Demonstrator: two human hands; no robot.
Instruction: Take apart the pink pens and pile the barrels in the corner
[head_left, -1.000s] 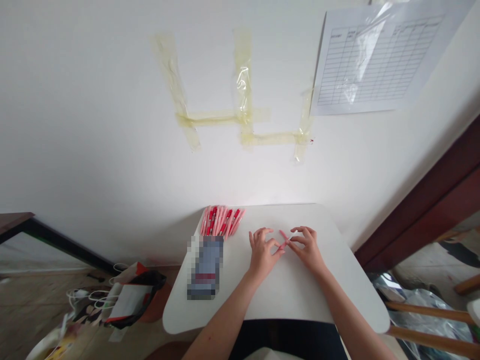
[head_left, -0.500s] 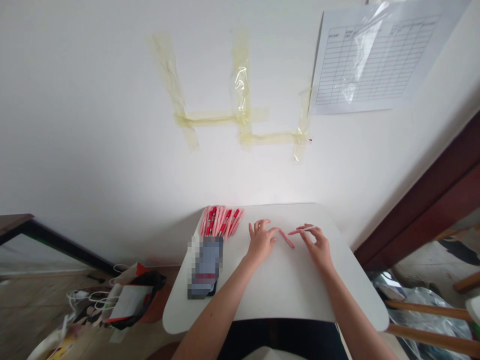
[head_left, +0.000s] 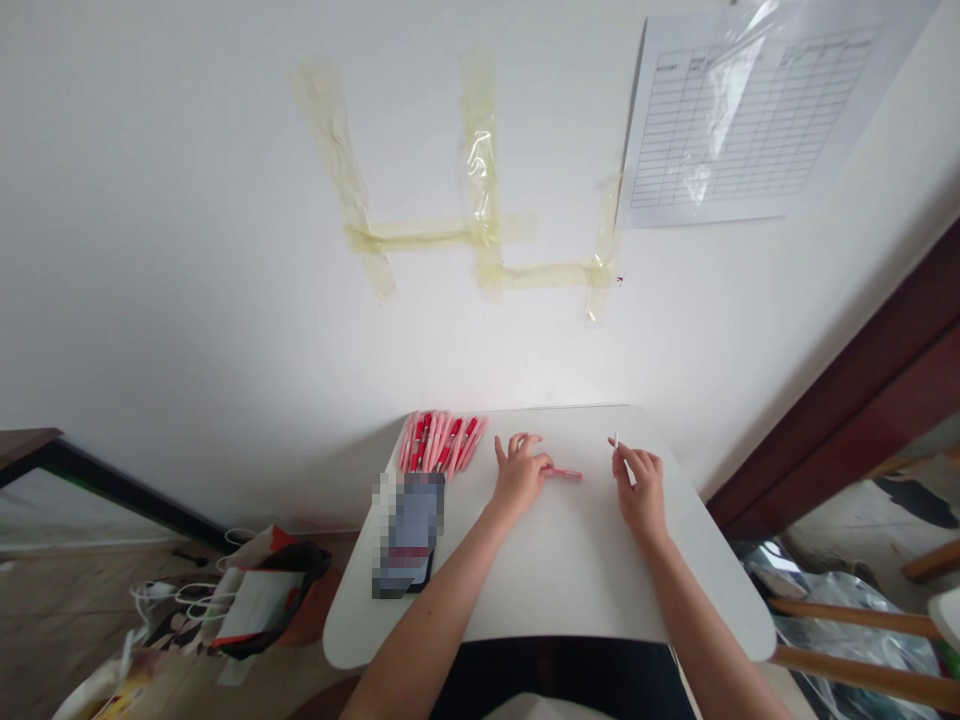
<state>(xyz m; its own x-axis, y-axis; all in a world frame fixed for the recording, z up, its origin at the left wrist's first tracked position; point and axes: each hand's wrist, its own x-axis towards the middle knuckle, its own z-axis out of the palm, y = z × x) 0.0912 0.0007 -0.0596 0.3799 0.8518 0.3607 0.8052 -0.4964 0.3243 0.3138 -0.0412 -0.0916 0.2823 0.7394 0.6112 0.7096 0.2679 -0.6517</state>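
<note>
White tabletop, left fingers resting on pink pen, right fingers pinching half-hidden slim piece

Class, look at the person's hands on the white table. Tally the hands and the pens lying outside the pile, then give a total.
Hands: 2 (left hand, right hand)
Pens outside the pile: 2 (pink pen at the left fingers, pen in the right hand)
Total: 4
</note>
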